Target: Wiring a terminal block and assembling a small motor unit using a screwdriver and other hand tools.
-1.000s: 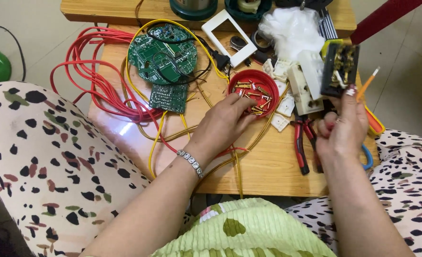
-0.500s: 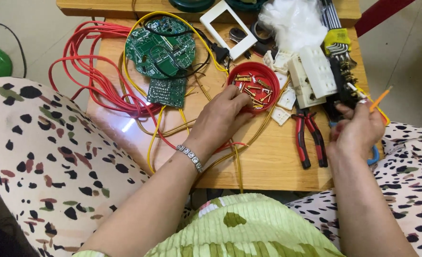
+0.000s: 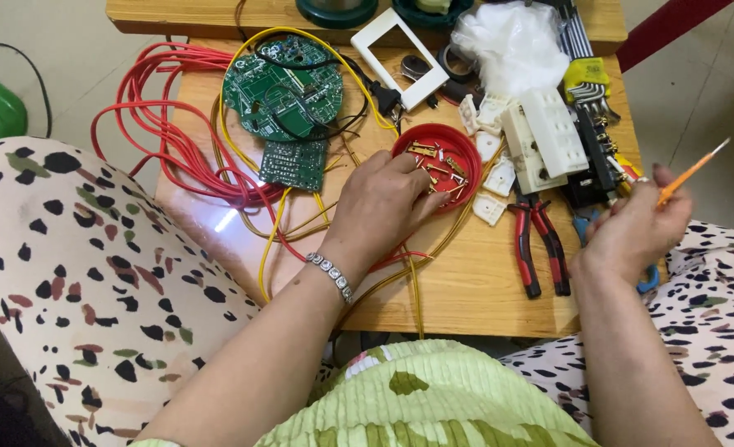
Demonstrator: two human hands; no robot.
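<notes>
My left hand (image 3: 381,209) lies over the near rim of the red dish (image 3: 460,145), fingers curled down into the brass bits (image 3: 440,170), pinching at them. My right hand (image 3: 634,230) is closed around an orange screwdriver (image 3: 691,173), its tip pointing up and away. Red pliers (image 3: 539,240) lie between my hands on the table (image 3: 483,281). Beyond the dish sit a white socket (image 3: 545,136), green boards (image 3: 283,87) and red wire (image 3: 160,124).

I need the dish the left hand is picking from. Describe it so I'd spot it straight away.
On the small wooden table, look right of the round green circuit board, where the left hand reaches. At its fingertips sits a shallow round red dish of small brass parts, the only red container among white plastic pieces.
</notes>
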